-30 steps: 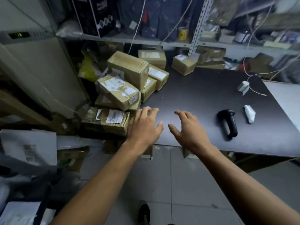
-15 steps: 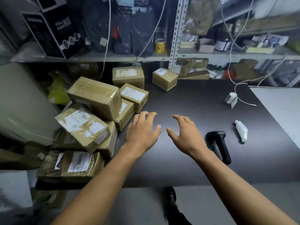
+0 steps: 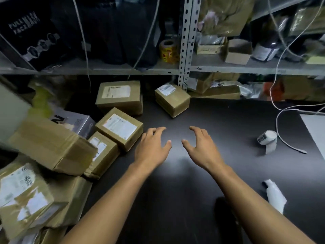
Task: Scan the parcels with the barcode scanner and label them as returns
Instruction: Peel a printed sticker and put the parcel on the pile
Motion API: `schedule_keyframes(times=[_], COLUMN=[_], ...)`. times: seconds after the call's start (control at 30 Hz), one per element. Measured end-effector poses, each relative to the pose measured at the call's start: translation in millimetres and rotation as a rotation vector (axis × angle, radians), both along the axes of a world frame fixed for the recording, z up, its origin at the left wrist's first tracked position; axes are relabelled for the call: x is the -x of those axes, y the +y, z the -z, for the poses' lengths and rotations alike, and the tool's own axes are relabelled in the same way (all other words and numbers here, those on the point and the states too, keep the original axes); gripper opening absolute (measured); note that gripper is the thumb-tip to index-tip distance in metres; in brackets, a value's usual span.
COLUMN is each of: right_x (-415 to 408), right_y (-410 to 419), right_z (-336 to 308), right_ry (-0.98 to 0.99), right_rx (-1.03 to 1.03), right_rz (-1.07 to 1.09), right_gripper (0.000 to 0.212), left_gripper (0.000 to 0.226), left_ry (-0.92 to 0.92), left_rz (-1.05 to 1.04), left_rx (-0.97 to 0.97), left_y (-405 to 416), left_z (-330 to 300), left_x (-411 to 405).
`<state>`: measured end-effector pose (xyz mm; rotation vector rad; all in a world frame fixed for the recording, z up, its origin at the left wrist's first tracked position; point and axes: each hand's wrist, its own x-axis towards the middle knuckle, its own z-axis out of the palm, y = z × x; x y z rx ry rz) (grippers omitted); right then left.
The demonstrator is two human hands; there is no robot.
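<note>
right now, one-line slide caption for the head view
Both bare hands, left and right, reach empty over the dark table toward taped parcels piled at left.

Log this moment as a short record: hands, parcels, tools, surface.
left hand: open, fingers spread, above the table, holding nothing
right hand: open, fingers spread, holding nothing
parcels: brown boxes piled at the table's left; nearest the left hand is a labelled box; a small box sits apart near the shelf post
scanner: mostly hidden under the right forearm
label roll: on the table, right side
table: dark
</note>
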<state>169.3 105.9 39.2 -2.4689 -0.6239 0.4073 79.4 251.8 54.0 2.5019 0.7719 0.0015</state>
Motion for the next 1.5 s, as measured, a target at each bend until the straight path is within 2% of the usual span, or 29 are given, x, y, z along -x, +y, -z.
schedule_keyframes(times=[0.43,0.7,0.83,1.1,1.5], right_x=[-173,-219,-223,-177,43], right_y=[72,106,113,100,4], right_z=[57,84,91,74,63], right_ry=[0.011,0.055,0.142,0.138,0.217], right_rx=[-0.061,-0.145,-0.157,0.060,0.115], right_rz=[-0.091,-0.112,-0.134,-0.088,0.112], right_gripper=[0.061,0.062,0.058,0.055,0.052], left_gripper=[0.059,0.066,0.062,0.059,0.059], left_ry=[-0.027,-0.178,-0.174,-0.036,0.080], left_rz=[-0.230,-0.338,-0.340,-0.295,-0.072], left_rx=[0.220,0.333,0.476,0.569,0.623], left_y=[47,61,61,58,-19], left_z=[67,98,109,100,94], left_x=[-158,-203,-208,-172,22])
